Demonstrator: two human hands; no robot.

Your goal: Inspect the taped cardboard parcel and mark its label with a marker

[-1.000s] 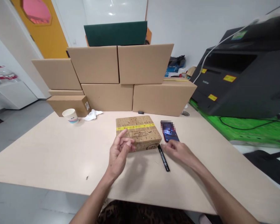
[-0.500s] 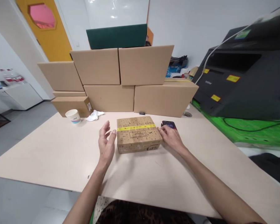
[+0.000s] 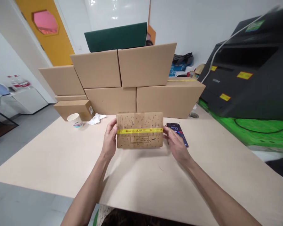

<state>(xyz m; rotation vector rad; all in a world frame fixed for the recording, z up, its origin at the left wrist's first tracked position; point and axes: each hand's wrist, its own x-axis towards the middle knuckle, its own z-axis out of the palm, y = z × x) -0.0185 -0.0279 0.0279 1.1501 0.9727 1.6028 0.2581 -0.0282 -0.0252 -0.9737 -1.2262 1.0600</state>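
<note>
Between my two hands is a small cardboard box (image 3: 140, 138) with dark printed flecks and a strip of yellow tape across it. Its taped face tilts up toward me, and a shadow lies on the table below its lower edge. My left hand (image 3: 110, 139) grips the left side, thumb in front at the edge. On the opposite side, my right hand (image 3: 176, 142) presses its fingers to the right edge. Just beyond that hand lies a smartphone (image 3: 182, 135) with its screen lit, partly covered by my fingers.
Large plain cartons (image 3: 168, 100) are stacked along the table's far side, topped by a dark green box (image 3: 116, 37). At the left are a paper cup (image 3: 74, 120) and crumpled white tissue (image 3: 96, 118). A black printer (image 3: 245, 72) stands on a green surface (image 3: 261, 131) at right.
My left hand has closed in onto the box, which was flat on the table. Held from both sides, the box is now tipped with its top face toward me. More of the phone shows.
</note>
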